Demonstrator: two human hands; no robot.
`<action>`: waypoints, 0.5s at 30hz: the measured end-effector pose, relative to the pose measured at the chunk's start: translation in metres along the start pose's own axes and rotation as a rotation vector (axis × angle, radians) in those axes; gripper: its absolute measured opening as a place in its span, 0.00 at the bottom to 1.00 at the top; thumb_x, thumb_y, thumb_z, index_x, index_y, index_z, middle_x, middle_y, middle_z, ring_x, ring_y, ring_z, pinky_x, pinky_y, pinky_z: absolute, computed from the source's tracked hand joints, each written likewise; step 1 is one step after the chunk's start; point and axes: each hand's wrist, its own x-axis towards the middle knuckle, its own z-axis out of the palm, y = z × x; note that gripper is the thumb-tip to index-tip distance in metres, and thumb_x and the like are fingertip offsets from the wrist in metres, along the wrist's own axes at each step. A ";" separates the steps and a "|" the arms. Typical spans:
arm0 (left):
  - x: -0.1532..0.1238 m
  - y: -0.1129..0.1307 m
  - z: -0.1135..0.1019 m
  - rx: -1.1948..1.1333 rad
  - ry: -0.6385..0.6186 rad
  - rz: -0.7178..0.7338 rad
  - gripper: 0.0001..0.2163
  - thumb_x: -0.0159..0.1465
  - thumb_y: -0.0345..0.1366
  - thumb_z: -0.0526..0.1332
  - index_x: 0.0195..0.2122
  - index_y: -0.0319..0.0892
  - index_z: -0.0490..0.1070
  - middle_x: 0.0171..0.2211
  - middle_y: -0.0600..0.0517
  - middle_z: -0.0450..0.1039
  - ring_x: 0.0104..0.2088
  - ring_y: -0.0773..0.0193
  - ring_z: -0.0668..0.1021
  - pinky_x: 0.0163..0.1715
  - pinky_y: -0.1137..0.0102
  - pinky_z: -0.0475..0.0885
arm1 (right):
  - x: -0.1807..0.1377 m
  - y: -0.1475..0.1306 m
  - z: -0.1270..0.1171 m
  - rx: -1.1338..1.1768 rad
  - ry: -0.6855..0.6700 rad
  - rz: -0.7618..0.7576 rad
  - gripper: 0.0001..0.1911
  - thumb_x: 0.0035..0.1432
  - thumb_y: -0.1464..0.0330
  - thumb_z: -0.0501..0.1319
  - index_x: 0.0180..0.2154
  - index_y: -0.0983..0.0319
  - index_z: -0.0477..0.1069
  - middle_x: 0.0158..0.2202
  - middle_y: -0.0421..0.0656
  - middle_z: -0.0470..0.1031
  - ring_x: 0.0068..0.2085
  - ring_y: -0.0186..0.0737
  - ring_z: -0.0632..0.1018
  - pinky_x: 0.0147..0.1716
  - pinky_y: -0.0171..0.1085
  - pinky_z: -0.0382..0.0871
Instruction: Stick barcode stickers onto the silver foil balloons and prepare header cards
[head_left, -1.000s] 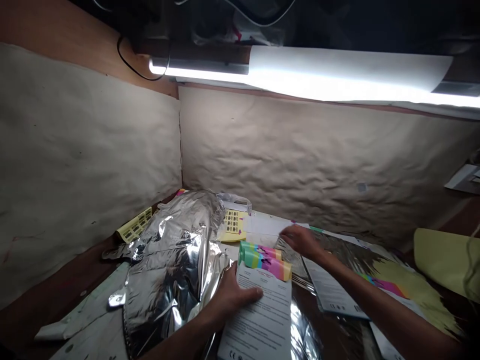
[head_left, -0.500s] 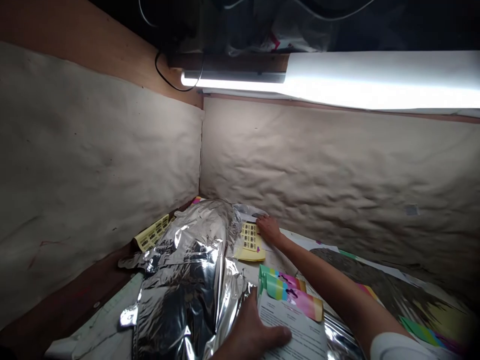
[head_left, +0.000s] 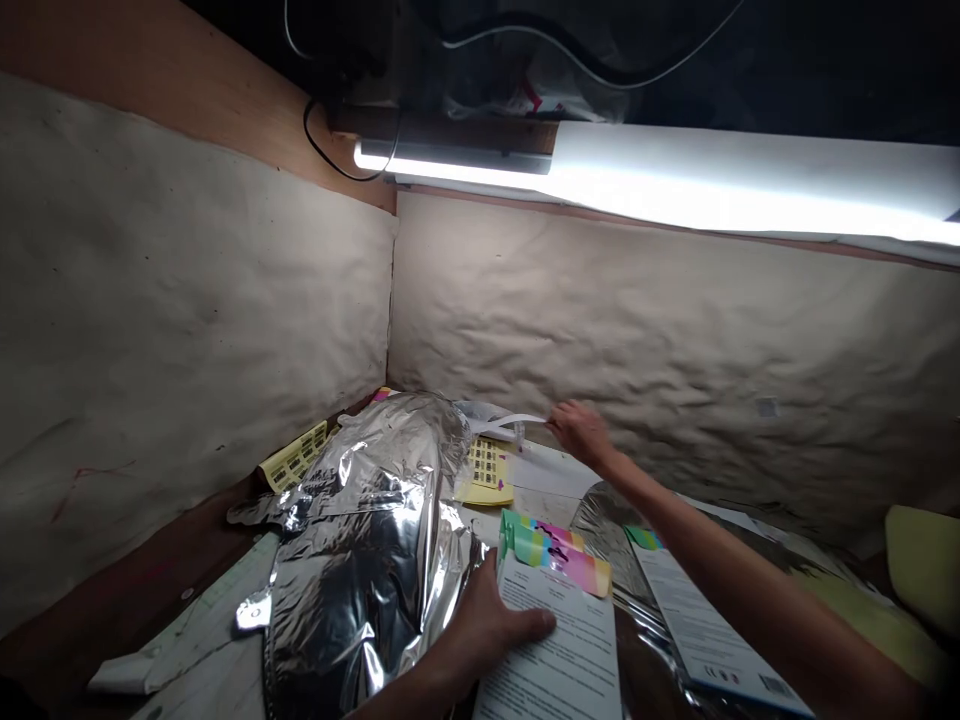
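Note:
My left hand [head_left: 491, 620] grips several white printed packets [head_left: 562, 650] with rainbow-coloured hanging tops, the thumb lying across the front one. Farther off, my right hand [head_left: 581, 432] is closed on the end of a thin white strip [head_left: 517, 419]. That strip curves leftward toward clear plastic at the back of the table. Just below it lies a yellow sheet of barcode stickers [head_left: 486, 466]. Shiny silver foil bags [head_left: 360, 570] are heaped to the left of my left hand.
Another printed packet [head_left: 701, 620] lies under my right forearm. Yellow sticker sheets [head_left: 295, 458] lean by the left wall. Paper-covered walls [head_left: 600, 300] enclose the table at back and left. A bright tube light [head_left: 457, 164] hangs above.
My right hand has moved right and up from beside the yellow sticker sheet, drawing out the white strip. The left hand still holds the packets. Another packet now shows beneath my right forearm.

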 end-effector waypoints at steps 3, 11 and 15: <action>0.003 -0.008 -0.002 -0.037 -0.029 0.024 0.30 0.43 0.36 0.76 0.48 0.39 0.69 0.44 0.42 0.78 0.45 0.46 0.79 0.45 0.58 0.74 | -0.061 0.033 -0.055 0.072 0.060 0.102 0.16 0.66 0.60 0.53 0.35 0.63 0.74 0.35 0.49 0.78 0.37 0.45 0.76 0.38 0.38 0.67; 0.000 -0.003 -0.005 0.016 -0.037 -0.013 0.32 0.46 0.42 0.76 0.51 0.39 0.69 0.48 0.39 0.76 0.48 0.45 0.78 0.48 0.56 0.72 | -0.296 0.075 -0.089 1.166 -0.094 0.851 0.16 0.47 0.49 0.67 0.27 0.54 0.75 0.31 0.47 0.77 0.32 0.48 0.77 0.31 0.43 0.74; 0.000 0.000 -0.003 0.081 0.010 -0.001 0.35 0.46 0.42 0.76 0.53 0.37 0.67 0.50 0.37 0.74 0.50 0.44 0.77 0.50 0.55 0.71 | -0.358 0.053 -0.052 1.097 -0.243 0.897 0.18 0.51 0.46 0.61 0.27 0.53 0.74 0.26 0.47 0.74 0.26 0.46 0.76 0.25 0.42 0.72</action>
